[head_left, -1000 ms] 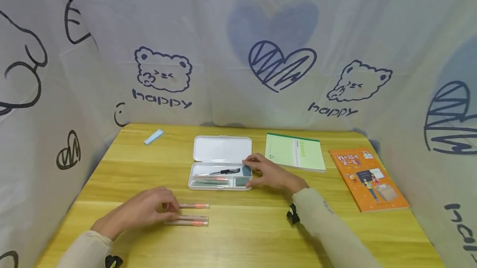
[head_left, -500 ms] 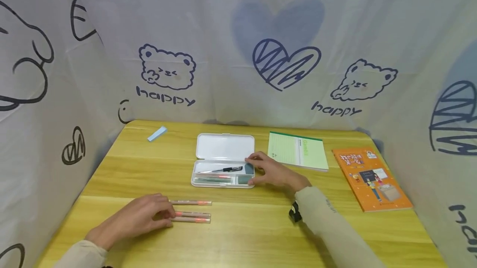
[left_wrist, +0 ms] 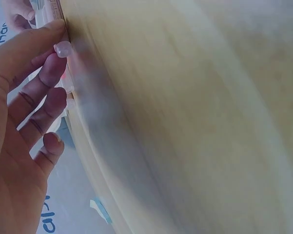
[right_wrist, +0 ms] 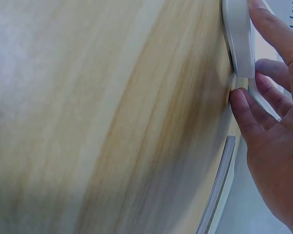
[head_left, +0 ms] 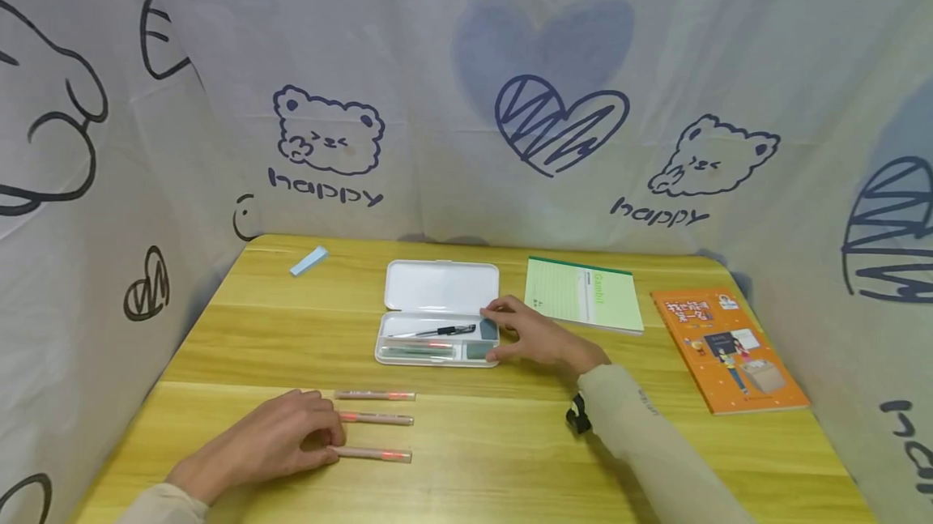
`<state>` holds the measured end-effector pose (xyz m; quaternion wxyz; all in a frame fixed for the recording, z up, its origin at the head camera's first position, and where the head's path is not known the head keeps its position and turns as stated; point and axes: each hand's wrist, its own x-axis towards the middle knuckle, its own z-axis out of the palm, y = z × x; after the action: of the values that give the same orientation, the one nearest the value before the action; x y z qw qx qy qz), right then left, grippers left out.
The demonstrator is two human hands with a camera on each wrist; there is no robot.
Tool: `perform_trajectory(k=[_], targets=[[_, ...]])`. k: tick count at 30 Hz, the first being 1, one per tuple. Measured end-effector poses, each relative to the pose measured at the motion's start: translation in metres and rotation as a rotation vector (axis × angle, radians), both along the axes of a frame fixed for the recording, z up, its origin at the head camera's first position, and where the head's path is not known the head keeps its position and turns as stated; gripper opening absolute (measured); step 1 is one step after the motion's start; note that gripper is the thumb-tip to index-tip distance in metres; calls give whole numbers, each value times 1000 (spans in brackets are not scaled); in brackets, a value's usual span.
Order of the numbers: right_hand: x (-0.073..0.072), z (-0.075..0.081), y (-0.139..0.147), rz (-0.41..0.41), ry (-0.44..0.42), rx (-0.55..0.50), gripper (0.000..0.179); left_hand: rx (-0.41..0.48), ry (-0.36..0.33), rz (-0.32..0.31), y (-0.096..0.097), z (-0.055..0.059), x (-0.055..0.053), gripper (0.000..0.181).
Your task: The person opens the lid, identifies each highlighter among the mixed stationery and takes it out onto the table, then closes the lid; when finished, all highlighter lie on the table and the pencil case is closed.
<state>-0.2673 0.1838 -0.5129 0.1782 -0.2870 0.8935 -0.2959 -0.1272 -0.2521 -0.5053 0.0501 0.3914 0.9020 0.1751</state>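
Note:
An open white pencil case (head_left: pixel 441 287) sits mid-table with its lid tipped back. It holds a black pen (head_left: pixel 455 330), slim greenish sticks and grey-blue pieces at its right end. My right hand (head_left: pixel 543 338) grips the right end of the case, thumb on the near side, fingers at the far side. Three slim pinkish-brown tubes with red bands lie in the front left: a far tube (head_left: pixel 375 396), a middle tube (head_left: pixel 379 419) and a near tube (head_left: pixel 375 454). My left hand (head_left: pixel 266 439) pinches the left end of the near tube between thumb and finger.
A green notebook (head_left: pixel 583 294) lies behind the right hand, and an orange book (head_left: pixel 729 350) lies at the right. At the back left is a small light-blue strip (head_left: pixel 309 261). Patterned cloth (head_left: pixel 437 103) hangs around the wooden table (head_left: pixel 510 467).
My left hand has drawn the near tube towards me, away from the middle one. The right hand keeps its hold on the case. The head view has shifted slightly.

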Motion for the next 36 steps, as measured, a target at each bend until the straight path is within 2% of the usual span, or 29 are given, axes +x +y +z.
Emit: perform_trajectory(k=[17,27,36], targets=[[-1,-1,0,0,-2,5,89,20,-46,36,-6,-4,3,8],[-1,0,-1,0,-10,-4,88,43,9,14,-7,-5,4,13],[0,0,-1,-7,-5,-1,88,43,-2,28,-8,-6,3,11]])
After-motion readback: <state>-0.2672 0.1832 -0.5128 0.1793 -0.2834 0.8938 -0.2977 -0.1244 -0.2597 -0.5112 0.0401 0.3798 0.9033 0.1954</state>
